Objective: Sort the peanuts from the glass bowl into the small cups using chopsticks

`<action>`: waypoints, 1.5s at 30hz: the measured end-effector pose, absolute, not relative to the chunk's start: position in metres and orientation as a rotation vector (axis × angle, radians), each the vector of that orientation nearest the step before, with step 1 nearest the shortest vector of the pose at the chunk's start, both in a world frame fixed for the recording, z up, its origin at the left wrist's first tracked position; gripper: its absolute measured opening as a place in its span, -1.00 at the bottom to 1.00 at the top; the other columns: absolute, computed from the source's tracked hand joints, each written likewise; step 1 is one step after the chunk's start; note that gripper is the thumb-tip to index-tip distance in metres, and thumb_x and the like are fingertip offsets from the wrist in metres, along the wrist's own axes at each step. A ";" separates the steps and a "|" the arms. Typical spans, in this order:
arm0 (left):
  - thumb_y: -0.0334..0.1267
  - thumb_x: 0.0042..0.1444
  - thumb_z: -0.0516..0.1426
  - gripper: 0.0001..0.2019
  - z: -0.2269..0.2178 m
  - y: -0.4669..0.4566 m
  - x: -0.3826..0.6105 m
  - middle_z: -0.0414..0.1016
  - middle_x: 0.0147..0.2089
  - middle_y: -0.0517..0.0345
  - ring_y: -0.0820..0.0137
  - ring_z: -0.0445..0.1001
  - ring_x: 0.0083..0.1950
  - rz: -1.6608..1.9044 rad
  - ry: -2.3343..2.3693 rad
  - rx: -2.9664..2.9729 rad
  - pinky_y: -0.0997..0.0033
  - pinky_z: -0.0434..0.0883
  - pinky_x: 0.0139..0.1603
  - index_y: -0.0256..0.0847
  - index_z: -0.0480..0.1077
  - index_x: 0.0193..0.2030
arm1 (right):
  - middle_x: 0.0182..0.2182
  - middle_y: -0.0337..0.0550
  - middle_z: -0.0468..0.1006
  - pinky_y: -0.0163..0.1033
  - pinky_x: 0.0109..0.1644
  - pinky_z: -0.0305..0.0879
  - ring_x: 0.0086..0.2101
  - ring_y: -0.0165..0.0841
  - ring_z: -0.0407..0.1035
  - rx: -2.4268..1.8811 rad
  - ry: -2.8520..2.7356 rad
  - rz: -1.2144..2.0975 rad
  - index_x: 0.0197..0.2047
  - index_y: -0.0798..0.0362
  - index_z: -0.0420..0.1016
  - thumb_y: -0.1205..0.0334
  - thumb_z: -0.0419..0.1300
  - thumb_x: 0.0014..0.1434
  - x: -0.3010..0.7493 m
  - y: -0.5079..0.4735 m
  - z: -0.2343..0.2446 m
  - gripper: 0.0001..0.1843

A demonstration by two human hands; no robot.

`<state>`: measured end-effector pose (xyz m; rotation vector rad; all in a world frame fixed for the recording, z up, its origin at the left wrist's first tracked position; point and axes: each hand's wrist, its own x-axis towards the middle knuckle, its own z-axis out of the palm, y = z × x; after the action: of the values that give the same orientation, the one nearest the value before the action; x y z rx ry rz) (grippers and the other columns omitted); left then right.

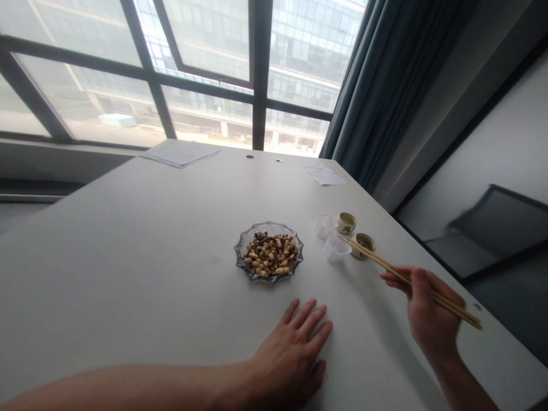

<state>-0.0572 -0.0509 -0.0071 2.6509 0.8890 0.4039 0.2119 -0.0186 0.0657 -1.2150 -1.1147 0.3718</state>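
Our left hand (286,359) lies flat on the bench (128,274), its grip spread wide and empty, near the scalloped glass dish (299,251) of nuts (269,254). Our right hand (430,308) holds wooden chopsticks (385,269) in a narrow grip, their tips reaching past a small ceramic cup (363,245) to a clear plastic cup (336,249).

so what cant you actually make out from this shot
All from the head view:
- Glass dish: the top layer of nuts hides whatever lies beneath, and the dark pieces are too small to name.
- Ceramic cup: the chopsticks cross it, partly hiding its inside.
- Right hand: slightly blurred, so the finger grip is unclear.
- Papers: any print is too small to read.
- Left forearm and right forearm: cut off by the bottom edge.
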 end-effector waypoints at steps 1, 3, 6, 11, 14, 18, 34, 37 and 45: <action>0.00 0.47 0.07 -0.44 -0.007 -0.051 -0.057 0.05 0.58 -0.10 -0.03 -0.05 0.58 0.403 0.892 2.652 -0.19 -0.15 0.53 -0.19 0.21 0.49 | -0.41 -0.01 0.71 -0.13 -0.28 0.67 -0.42 -0.17 0.67 -1.191 -1.163 0.432 -0.22 0.15 0.65 -0.05 0.30 0.33 0.196 -0.018 0.068 -0.62; 0.01 0.48 0.05 -0.44 -0.006 -0.052 -0.057 0.05 0.57 -0.10 -0.02 -0.05 0.58 0.404 0.893 2.660 -0.18 -0.15 0.53 -0.19 0.21 0.49 | -0.39 -0.02 0.72 -0.12 -0.31 0.67 -0.41 -0.15 0.67 -1.132 -1.259 0.550 -0.23 0.12 0.67 -0.05 0.31 0.32 0.164 -0.014 0.070 -0.64; 0.01 0.48 0.04 -0.45 -0.004 -0.053 -0.057 0.07 0.57 -0.10 -0.02 -0.03 0.57 0.415 0.897 2.677 -0.17 -0.16 0.53 -0.20 0.20 0.48 | -0.40 -0.03 0.73 -0.14 -0.36 0.66 -0.44 -0.16 0.67 -1.046 -1.336 0.733 -0.29 0.08 0.68 -0.11 0.33 0.28 0.123 -0.003 0.069 -0.61; 0.00 0.45 0.09 -0.45 0.003 -0.053 -0.060 0.13 0.53 -0.13 -0.01 0.03 0.54 0.403 0.892 2.679 -0.14 -0.14 0.54 -0.23 0.20 0.46 | -0.44 -0.05 0.72 -0.15 -0.33 0.66 -0.42 -0.16 0.68 -1.027 -1.357 0.931 -0.28 0.08 0.68 -0.17 0.31 0.29 0.085 0.016 0.057 -0.56; -0.01 0.46 0.08 -0.45 0.009 -0.053 -0.062 0.17 0.51 -0.15 0.01 0.03 0.54 0.407 0.875 2.674 -0.12 -0.12 0.54 -0.25 0.19 0.46 | -0.43 -0.05 0.73 -0.17 -0.34 0.66 -0.40 -0.15 0.68 -1.060 -1.313 0.985 -0.28 0.09 0.67 -0.18 0.33 0.27 0.077 0.020 0.051 -0.55; -0.03 0.47 0.08 -0.44 0.011 -0.053 -0.063 0.19 0.48 -0.16 0.00 0.03 0.54 0.395 0.877 2.679 -0.12 -0.11 0.54 -0.27 0.18 0.47 | -0.42 -0.03 0.73 -0.16 -0.35 0.67 -0.41 -0.14 0.68 -1.084 -1.271 1.021 -0.29 0.11 0.67 -0.22 0.35 0.23 0.072 0.021 0.046 -0.51; 0.00 0.49 0.03 -0.45 0.006 -0.054 -0.061 0.08 0.55 -0.13 -0.02 0.00 0.55 0.380 0.870 2.699 -0.15 -0.14 0.53 -0.25 0.19 0.47 | -0.43 0.04 0.72 -0.16 -0.36 0.68 -0.41 -0.09 0.69 -1.076 -1.044 0.919 -0.32 0.20 0.67 -0.18 0.41 0.18 0.085 0.018 0.057 -0.49; 0.01 0.47 0.04 -0.44 0.000 -0.055 -0.059 0.07 0.56 -0.11 -0.03 -0.02 0.56 0.385 0.894 2.709 -0.16 -0.16 0.53 -0.23 0.20 0.47 | -0.45 0.02 0.71 -0.19 -0.37 0.67 -0.41 -0.11 0.69 -1.056 -0.996 0.839 -0.30 0.20 0.68 -0.11 0.42 0.19 0.107 0.016 0.064 -0.54; 0.00 0.46 0.07 -0.44 -0.007 -0.053 -0.057 0.06 0.57 -0.10 -0.02 -0.04 0.57 0.408 0.892 2.666 -0.17 -0.15 0.54 -0.20 0.22 0.48 | -0.47 -0.03 0.69 -0.34 -0.34 0.63 -0.46 -0.27 0.66 -1.110 -0.797 0.519 -0.32 0.20 0.63 -0.09 0.41 0.21 0.206 0.004 0.068 -0.56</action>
<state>-0.0572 -0.0531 -0.0075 2.6657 0.8923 0.4085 0.2057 0.0042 0.0677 -1.1105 -0.7965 0.5189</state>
